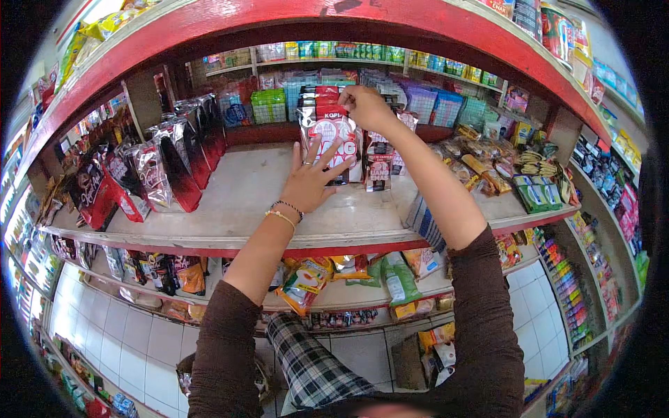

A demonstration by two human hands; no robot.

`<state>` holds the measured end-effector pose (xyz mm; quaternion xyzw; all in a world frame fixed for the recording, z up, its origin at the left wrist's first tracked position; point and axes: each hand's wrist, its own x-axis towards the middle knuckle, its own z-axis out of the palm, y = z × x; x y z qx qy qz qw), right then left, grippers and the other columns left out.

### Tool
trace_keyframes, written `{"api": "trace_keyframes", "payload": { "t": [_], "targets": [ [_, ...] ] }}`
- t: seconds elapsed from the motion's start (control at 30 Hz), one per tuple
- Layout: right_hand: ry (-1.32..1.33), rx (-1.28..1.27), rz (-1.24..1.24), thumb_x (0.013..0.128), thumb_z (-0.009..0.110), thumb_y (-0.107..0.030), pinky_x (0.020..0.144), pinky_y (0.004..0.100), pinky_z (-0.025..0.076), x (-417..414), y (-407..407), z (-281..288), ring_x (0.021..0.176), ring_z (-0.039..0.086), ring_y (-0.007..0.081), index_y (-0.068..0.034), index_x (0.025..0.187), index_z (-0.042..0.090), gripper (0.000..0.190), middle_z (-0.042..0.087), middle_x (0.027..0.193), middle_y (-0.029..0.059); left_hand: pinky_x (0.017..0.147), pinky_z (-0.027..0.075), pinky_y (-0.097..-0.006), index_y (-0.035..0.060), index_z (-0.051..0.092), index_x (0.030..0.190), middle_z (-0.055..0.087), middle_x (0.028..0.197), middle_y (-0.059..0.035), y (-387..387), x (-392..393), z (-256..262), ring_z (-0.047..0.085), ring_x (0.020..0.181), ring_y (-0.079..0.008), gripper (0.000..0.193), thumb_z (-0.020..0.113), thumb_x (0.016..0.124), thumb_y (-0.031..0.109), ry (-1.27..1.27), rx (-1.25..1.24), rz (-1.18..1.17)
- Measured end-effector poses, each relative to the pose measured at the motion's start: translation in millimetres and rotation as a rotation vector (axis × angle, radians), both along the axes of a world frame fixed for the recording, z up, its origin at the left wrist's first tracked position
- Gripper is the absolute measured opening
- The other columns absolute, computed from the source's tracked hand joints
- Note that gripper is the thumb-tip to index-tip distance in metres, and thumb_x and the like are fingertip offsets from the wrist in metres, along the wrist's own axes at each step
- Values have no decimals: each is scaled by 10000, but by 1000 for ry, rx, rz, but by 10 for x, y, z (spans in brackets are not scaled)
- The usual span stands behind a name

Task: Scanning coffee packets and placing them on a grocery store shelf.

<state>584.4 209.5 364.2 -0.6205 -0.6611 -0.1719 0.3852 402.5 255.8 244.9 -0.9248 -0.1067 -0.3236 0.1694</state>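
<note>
A red, white and black coffee pouch (326, 123) stands upright on the pale middle shelf (251, 183). My left hand (313, 175) lies against its lower front with the fingers spread. A ring and two bracelets are on that hand and wrist. At the pouch's upper right corner, the curled fingers of my right hand (366, 107) pinch the top edge; the fingertips are partly hidden. Just right of this pouch, a strip of smaller brown and pink packets (378, 162) hangs or stands upright. More similar packs show behind my right wrist.
Red and silver coffee bags (164, 172) line the shelf's left side. On the right lie snack packs (486, 172) and a green pack (538, 192). A striped blue cloth-like item (426, 222) is at the shelf edge. Overhead runs a red shelf edge (334, 15); below sit snack bags (308, 279).
</note>
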Motion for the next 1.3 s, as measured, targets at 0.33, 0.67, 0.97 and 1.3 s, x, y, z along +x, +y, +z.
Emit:
{"api": "trace_keyframes", "payload": {
  "t": [0.33, 0.67, 0.97, 1.3],
  "targets": [
    [-145, 502, -139, 817, 624, -176, 958, 439, 325, 27, -666, -267, 1087, 426, 383, -43, 1191, 490, 419, 451, 1153, 216, 1101, 74, -559, 419, 384, 1333, 177, 1504, 42, 113, 112, -34, 84, 1397, -279, 613, 633, 776, 356, 48, 133, -20],
    [342, 63, -140, 803, 631, -107, 970, 414, 352, 240, -874, -1342, 1156, 432, 382, 23, 1254, 341, 552, 456, 1202, 239, 1112, 44, -533, 426, 405, 1317, 169, 1507, 46, 131, 135, -66, 63, 1403, -270, 582, 623, 786, 330, 35, 88, -40],
    [302, 7, -113, 787, 649, -92, 943, 395, 380, 127, -905, -1250, 1080, 492, 354, 19, 1261, 340, 577, 495, 1142, 231, 1112, 61, -534, 421, 410, 1316, 197, 1498, 45, 135, 105, -65, 85, 1399, -273, 580, 622, 786, 314, 17, 60, -70],
    [485, 134, -332, 792, 676, -261, 985, 395, 343, 762, -804, -1068, 1122, 441, 341, 58, 1286, 284, 707, 420, 1217, 259, 1112, 70, -528, 413, 396, 1331, 203, 1495, 43, 137, 71, -74, 96, 1394, -284, 594, 622, 791, 311, 42, 96, -26]
  ]
}}
